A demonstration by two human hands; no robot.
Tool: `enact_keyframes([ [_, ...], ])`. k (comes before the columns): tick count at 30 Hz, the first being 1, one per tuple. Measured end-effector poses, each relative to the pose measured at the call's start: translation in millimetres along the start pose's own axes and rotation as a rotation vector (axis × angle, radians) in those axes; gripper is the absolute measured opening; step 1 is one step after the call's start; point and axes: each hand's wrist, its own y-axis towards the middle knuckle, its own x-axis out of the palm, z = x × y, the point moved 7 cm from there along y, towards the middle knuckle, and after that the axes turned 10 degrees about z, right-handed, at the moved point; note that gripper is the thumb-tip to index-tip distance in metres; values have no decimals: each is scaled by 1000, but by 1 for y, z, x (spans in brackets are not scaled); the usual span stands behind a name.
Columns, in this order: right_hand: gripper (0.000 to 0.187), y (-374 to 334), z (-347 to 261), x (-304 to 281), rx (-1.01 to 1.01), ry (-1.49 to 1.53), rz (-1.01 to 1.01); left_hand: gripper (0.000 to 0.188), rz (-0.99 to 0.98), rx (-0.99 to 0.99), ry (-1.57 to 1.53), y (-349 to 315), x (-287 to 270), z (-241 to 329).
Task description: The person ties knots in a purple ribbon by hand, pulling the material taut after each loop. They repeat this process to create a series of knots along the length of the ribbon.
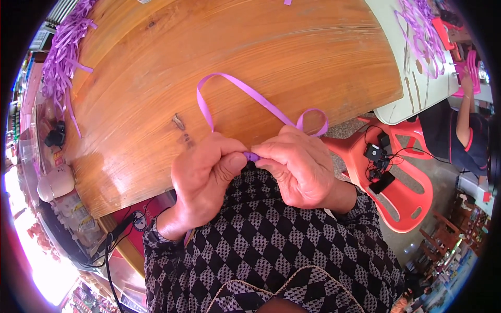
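Observation:
A purple ribbon arcs over the wooden table in front of me, with a small curl at its right end. Both hands are close together at the table's near edge. My left hand pinches the ribbon between thumb and bent forefinger. Right beside it, my right hand grips the same ribbon with thumb and forefinger. Between the fingertips shows a short bunched or folded bit of purple; whether it is a knot I cannot tell.
A heap of purple ribbons hangs at the table's far left. More ribbons lie on a white table at right, near another person. A red plastic chair holds black devices with cables. A pinkish rounded object sits at left.

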Motion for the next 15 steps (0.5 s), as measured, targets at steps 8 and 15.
enact_keyframes([
  [8, 21, -5, -3, -3, 39, -3, 61, 16, 219, 575, 424, -16, 11, 27],
  [15, 22, -9, 1, 0, 97, 37, 121, 9, 286, 511, 519, -19, 18, 31],
])
